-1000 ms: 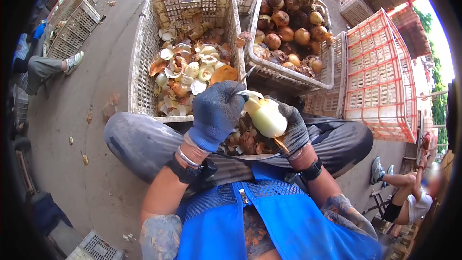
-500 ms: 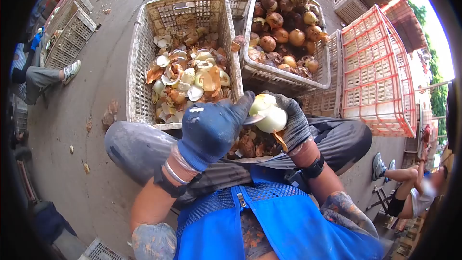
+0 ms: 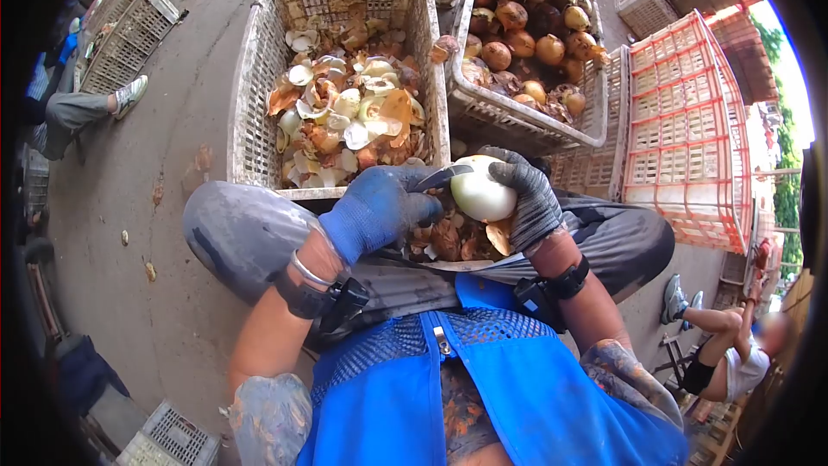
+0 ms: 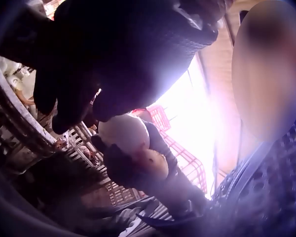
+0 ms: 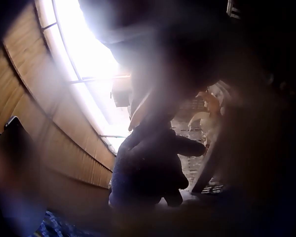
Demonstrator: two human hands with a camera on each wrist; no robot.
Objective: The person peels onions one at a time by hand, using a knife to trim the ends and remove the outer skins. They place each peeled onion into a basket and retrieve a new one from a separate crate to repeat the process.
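Observation:
In the head view my right hand [image 3: 528, 194], in a dark striped glove, grips a peeled white onion [image 3: 481, 194] over my lap. A flap of brown skin [image 3: 498, 237] shows just below it. My left hand [image 3: 375, 211], in a blue glove, holds a small knife [image 3: 440, 177] whose blade lies against the onion's upper left side. The left wrist view shows the left hand [image 4: 133, 54] large and dark, with the onion [image 4: 122, 132] beyond it. In the dim right wrist view, the left hand [image 5: 148, 170] is a silhouette.
Ahead on the left stands a crate [image 3: 244, 134] of peelings. Beside it, a crate [image 3: 595, 134] holds several unpeeled onions. Loose skins [image 3: 448, 242] lie between my legs. Stacked crates [image 3: 686, 134] rise on the right. Other people sit at both sides.
The pale strip of peel at the onion's top has come away. The left hand swung down and left, then turned, bringing the blade to the onion's upper left. The right hand keeps its grip.

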